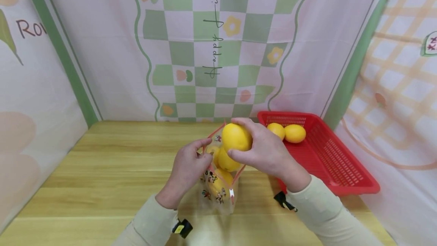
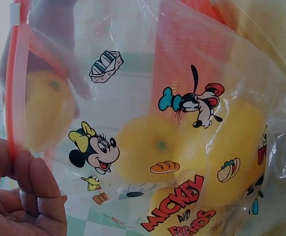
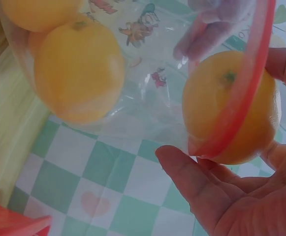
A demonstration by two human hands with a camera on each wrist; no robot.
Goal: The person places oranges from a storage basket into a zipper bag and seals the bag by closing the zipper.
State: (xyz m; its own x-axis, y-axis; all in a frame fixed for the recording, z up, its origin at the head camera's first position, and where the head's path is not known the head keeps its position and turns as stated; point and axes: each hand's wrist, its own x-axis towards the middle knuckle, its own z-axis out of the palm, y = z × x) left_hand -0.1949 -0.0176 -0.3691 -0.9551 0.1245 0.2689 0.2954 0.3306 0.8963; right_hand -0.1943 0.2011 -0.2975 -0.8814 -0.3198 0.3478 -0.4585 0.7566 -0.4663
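Observation:
A clear zip bag (image 1: 218, 196) with a red zip edge and cartoon prints stands on the table, its mouth spread apart. Several yellow lemons (image 2: 147, 147) lie inside it. My left hand (image 1: 189, 164) pinches the red rim on the left side between thumb and fingers. In my right hand (image 1: 269, 149) is another lemon (image 1: 236, 137), gripped between thumb and fingers at the bag's mouth. The right wrist view shows this lemon (image 3: 231, 108) partly behind the red zip edge, so it is partly within the opening.
To the right stands a red plastic basket (image 1: 341, 155) with perforated walls, holding two lemons (image 1: 295, 133) near its back left. Under everything is a wooden table (image 1: 119, 170). A checkered curtain (image 1: 218, 48) hangs behind, with printed cloth at both sides.

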